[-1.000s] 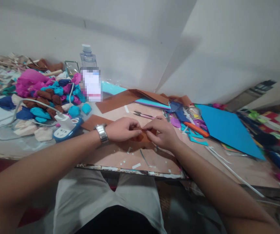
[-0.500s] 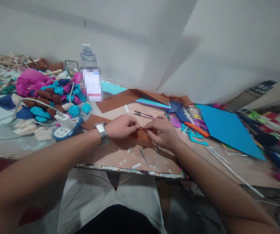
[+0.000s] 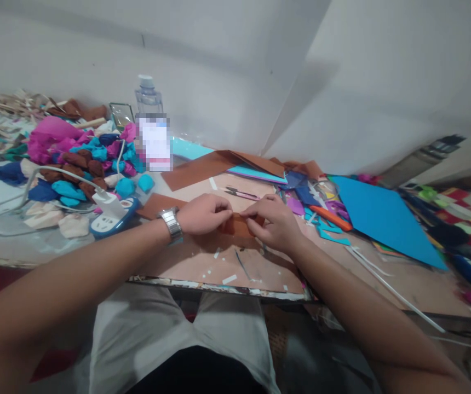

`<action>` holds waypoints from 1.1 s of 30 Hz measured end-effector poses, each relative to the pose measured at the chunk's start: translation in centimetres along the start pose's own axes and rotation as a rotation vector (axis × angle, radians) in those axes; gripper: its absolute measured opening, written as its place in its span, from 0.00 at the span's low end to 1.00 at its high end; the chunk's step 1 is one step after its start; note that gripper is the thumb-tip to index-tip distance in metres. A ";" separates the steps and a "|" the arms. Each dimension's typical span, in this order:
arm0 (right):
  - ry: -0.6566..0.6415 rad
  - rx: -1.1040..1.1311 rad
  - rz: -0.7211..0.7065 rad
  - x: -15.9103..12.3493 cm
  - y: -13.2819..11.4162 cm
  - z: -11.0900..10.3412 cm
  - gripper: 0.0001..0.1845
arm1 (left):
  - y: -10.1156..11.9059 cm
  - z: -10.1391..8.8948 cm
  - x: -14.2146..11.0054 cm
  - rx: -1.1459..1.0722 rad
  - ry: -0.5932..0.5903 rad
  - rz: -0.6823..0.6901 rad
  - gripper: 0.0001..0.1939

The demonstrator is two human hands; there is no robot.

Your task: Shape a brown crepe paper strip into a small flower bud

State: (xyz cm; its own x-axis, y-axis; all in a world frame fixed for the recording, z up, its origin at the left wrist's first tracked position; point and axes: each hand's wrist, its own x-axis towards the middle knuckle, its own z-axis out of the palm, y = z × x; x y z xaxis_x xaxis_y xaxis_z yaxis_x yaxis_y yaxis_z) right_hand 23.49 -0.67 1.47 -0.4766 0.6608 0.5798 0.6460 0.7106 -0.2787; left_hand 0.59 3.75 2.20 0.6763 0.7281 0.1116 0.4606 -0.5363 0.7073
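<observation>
Both of my hands meet over the middle of the worktable point(image 3: 202, 262). My left hand point(image 3: 202, 214), with a metal watch point(image 3: 172, 224) on its wrist, pinches the left end of a small brown piece of sheet material point(image 3: 237, 225). My right hand point(image 3: 274, 223) pinches the right end of the same brown piece. The fingers of both hands are curled closed on it, and it lies just above the tabletop between them.
A heap of coloured crumpled pieces point(image 3: 75, 158) and a power strip point(image 3: 110, 219) lie at the left. A bottle point(image 3: 149, 126) stands behind. Brown sheets point(image 3: 214, 164), small scissors point(image 3: 239, 192), a blue sheet point(image 3: 383, 216) and scraps lie beyond and to the right.
My fingers have shifted slightly on the brown piece, which now shows a little more between my hands. Nothing else has moved.
</observation>
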 end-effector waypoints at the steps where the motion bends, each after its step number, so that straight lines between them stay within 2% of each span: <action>1: -0.017 0.006 -0.008 0.0 -0.1 0.0 0.09 | 0.0 0.1 -0.1 -0.031 -0.022 0.018 0.14; 5: -0.051 0.026 -0.005 0.1 -0.3 0.1 0.08 | -0.1 0.5 -0.2 -0.125 -0.061 0.050 0.15; 10: -0.052 -0.004 0.011 0.0 0.0 0.2 0.06 | -0.2 0.5 -0.2 -0.117 -0.063 0.045 0.15; 21: -0.036 -0.034 0.012 0.1 0.0 0.2 0.05 | -0.2 1.0 -0.2 -0.093 0.035 0.070 0.12; 27: 0.018 -0.045 0.003 0.1 0.0 0.3 0.02 | 0.2 1.0 -0.2 0.005 0.115 0.109 0.10; 33: 0.011 -0.055 0.026 0.1 -0.1 0.3 0.02 | 0.5 1.0 -0.3 0.105 0.156 0.142 0.10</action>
State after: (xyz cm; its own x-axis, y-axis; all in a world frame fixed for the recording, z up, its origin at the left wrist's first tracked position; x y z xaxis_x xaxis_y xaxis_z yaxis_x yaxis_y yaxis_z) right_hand 23.15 -0.58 1.33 -0.4529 0.6756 0.5818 0.6898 0.6789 -0.2514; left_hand 1.16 2.82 1.84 0.6456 0.6948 0.3169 0.4299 -0.6736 0.6012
